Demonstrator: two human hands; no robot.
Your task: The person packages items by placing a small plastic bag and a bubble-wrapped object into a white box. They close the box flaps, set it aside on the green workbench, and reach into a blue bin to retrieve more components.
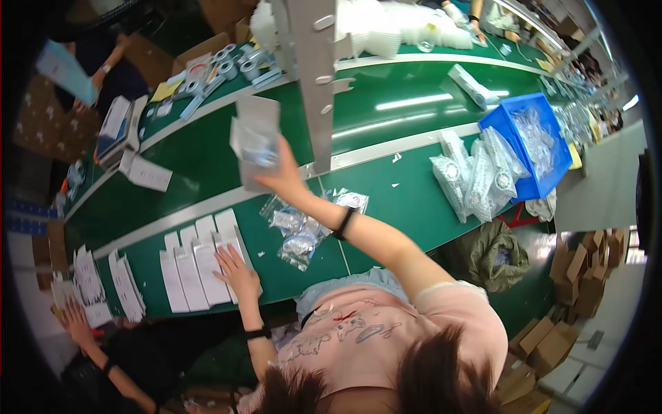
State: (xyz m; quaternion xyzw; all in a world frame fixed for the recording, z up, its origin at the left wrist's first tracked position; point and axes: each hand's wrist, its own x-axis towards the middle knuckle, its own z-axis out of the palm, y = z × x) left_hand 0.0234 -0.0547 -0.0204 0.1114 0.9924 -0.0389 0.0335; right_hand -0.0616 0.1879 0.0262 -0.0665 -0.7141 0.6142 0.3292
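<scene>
My right hand [284,178] is raised over the green conveyor belt and grips an open white carton [258,110] by its side. Its flaps stand up, and a clear plastic bag shows in its mouth. On the table at the left, my left hand [239,276] rests with fingers spread on the rightmost of several white cartons [185,276] lying in a row. Small clear bags of parts [298,238] lie between my two arms, beside the row. What is inside these bags is too small to make out.
Bubble-wrapped parcels [476,176] and a blue bin [560,153] of clear plastic bags sit at the right. A grey metal post [314,90] rises by the belt. Another person's hand [77,323] touches stacked white papers at far left. One wrapped item [472,86] lies on the belt.
</scene>
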